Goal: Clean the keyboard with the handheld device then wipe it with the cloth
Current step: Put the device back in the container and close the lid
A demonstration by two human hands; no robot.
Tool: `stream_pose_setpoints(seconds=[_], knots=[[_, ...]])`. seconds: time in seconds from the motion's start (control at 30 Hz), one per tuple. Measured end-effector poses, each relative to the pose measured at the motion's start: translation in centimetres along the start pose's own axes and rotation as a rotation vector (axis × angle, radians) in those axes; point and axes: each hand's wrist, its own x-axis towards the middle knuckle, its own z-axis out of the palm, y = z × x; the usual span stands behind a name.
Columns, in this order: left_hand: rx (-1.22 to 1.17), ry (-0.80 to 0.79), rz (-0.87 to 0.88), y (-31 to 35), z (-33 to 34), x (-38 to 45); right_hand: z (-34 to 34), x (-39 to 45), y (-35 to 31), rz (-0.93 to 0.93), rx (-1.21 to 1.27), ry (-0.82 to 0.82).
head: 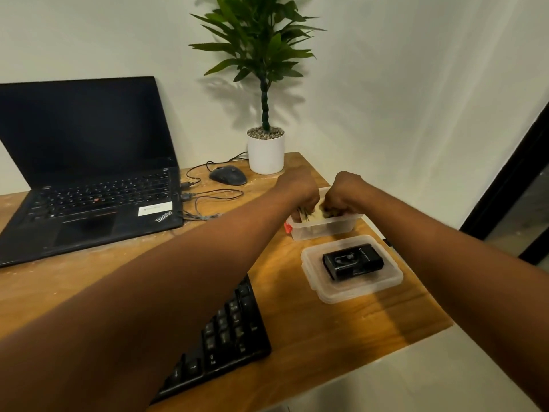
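Inside tub (pixel 323 228), fingers (pixel 329 211) curled.

Keyboard (pixel 225 331) lies before the laptop (pixel 89 179), left of the lid (pixel 352 269).

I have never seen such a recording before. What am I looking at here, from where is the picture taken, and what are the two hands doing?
There is no machine here: a person works with two bare hands. The one picture comes from a camera worn on the person's head, looking forward and down, so both arms reach away from you.

On the wooden desk lie an open laptop, a mouse with cables, a potted plant and a black keyboard, partly hidden under the left arm. To the right is a clear lid with a small black box on it.

Both the left hand and the right hand reach into a clear plastic container, fingers curled around things inside. Those things are too blurred to name. The keyboard is not being touched.
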Motion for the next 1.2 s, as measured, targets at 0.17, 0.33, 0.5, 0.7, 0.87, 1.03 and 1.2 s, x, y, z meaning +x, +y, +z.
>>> stream_pose_setpoints(seconds=[0.17,0.33,0.5,0.7,0.87,1.03,1.2], knots=[[0.274,0.165,0.214,0.1,0.8,0.2,0.7,0.1,-0.2,-0.071,-0.141,0.097],[0.452,0.293,0.338,0.4,0.9,0.2,0.3,-0.2,0.2,-0.163,-0.251,0.211],[0.482,0.329,0.340,-0.7,-0.1,-0.1,-1.5,-0.7,1.3,-0.206,-0.241,0.285],[0.350,0.332,0.386,-2.0,-0.9,-2.8,-3.2,-2.7,5.3,-0.335,0.156,0.187],[0.243,0.279,0.462,-2.5,-0.2,-5.7,-3.6,-6.0,8.5,-0.458,0.348,0.109],[0.166,0.162,0.495,-2.4,0.9,-8.4,-4.1,-8.8,10.5,-0.475,0.409,-0.020],[0.164,0.048,0.463,-2.6,3.1,-9.5,-3.1,-9.8,11.7,-0.443,0.298,-0.182]])
